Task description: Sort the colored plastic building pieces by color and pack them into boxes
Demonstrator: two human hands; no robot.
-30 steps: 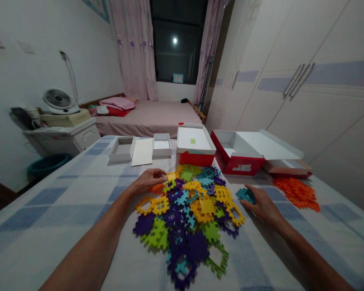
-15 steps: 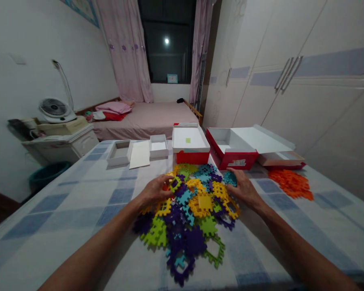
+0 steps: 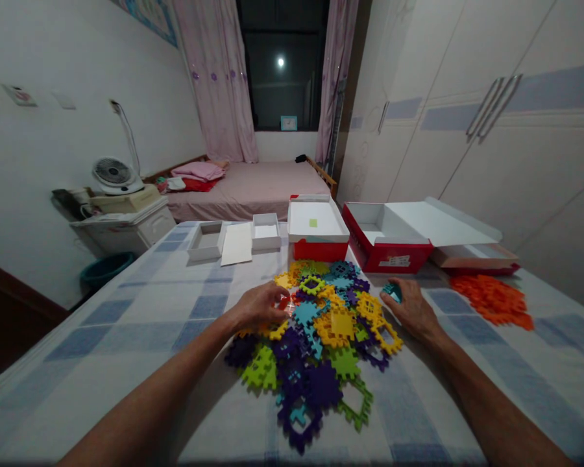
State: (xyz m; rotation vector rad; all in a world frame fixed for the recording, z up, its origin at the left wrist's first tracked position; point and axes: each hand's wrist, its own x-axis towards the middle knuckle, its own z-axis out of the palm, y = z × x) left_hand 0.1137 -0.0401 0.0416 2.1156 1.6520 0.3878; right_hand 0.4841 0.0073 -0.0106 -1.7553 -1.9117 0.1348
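A heap of toothed plastic building pieces (image 3: pixel 321 379) in purple, yellow, lime green and teal lies before me on the checked cloth. At its left side my left hand (image 3: pixel 259 306) has curled fingers and thumb on an orange-red piece (image 3: pixel 289 305). A lime green frame piece (image 3: pixel 312 284) rests on top of the heap, just beyond those fingertips. My right hand (image 3: pixel 413 310), slightly off the heap's right edge, grips a teal piece (image 3: pixel 392 291) between thumb and fingers. Yellow pieces (image 3: pixel 368 306) lie closest to it.
Orange pieces (image 3: pixel 491 301) form a separate pile at the right. Behind the heap stand a red-and-white box (image 3: pixel 320 250), an open red box (image 3: pixel 394 256) and small white boxes (image 3: pixel 207 241). A bed (image 3: pixel 267 188) is beyond the table.
The lime green frame piece has left my left hand's fingers and lies on the heap. My right hand has moved right, away from the heap, with the teal piece. The view has turned slightly left.
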